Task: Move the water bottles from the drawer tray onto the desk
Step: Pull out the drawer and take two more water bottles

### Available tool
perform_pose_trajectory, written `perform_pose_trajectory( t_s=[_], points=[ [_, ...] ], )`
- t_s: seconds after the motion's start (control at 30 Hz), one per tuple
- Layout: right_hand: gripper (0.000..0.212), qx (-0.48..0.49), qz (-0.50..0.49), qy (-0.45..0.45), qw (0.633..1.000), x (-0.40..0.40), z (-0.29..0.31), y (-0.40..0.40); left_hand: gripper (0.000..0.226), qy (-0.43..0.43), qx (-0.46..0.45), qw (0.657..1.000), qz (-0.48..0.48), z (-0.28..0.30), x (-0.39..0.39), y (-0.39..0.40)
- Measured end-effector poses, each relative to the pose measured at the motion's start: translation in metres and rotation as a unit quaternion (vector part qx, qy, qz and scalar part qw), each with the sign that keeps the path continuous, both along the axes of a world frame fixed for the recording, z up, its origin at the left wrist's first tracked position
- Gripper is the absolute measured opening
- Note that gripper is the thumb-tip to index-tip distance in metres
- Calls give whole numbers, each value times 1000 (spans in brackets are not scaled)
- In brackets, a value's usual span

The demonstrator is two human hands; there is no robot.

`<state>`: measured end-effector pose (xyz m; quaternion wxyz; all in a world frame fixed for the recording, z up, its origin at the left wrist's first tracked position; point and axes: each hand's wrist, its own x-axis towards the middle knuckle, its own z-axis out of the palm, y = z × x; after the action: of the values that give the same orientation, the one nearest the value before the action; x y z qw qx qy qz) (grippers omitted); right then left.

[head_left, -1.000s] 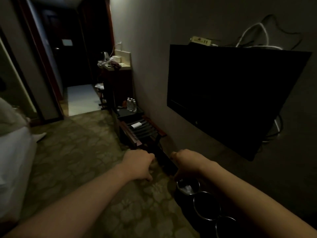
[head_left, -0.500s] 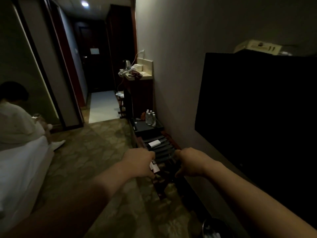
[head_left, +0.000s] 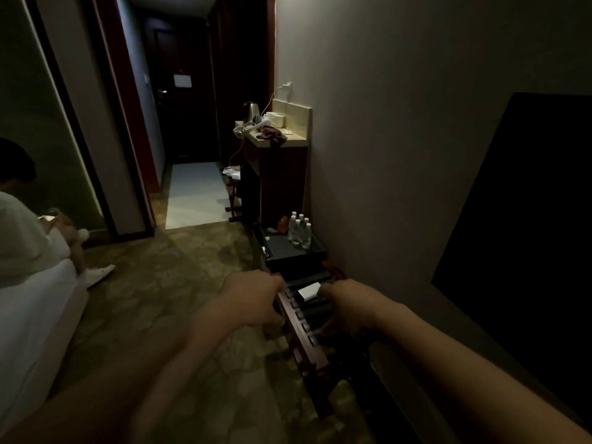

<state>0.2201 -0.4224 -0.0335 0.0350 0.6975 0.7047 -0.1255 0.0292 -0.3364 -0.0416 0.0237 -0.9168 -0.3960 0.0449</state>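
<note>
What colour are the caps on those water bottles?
White caps on clear water bottles, seen in the head view.

My view is dim and grainy all over. The brightest patch is the pale floor [head_left: 195, 193] in the hallway; I cannot see its light source. The wall [head_left: 384, 123] on my side catches a soft grey wash, fading toward the dark panel [head_left: 528, 235], which is pure black with no detail. My forearms smear with blur near the bottom edge, and the door frames bow outward from the wide lens. The water bottles [head_left: 300, 230] glint faintly.
</note>
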Motion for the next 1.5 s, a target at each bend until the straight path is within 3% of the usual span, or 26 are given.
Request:
perform_pose_trajectory(
  t_s=[0.3, 0.47, 0.8, 1.1, 1.5],
  points=[
    [61, 15, -71, 51, 996, -26, 9, 195, 63, 17, -3, 999, -45, 14, -13, 220],
    [64, 4, -101, 55, 993, -9, 3, 262, 62, 23, -14, 997, -72, 10, 11, 299],
    [57, 35, -146, 51, 987, 97, -21, 437, 68, 39, 20, 992, -119, -9, 124, 477],
    [54, 51, -173, 56, 982, 197, -18, 601, 58, 34, 30, 991, -123, 3, 224, 645],
    [63, 3, -266, 58, 962, 263, -74, 738, 59, 7, -44, 986, -161, -73, 299, 826]
  ],
)
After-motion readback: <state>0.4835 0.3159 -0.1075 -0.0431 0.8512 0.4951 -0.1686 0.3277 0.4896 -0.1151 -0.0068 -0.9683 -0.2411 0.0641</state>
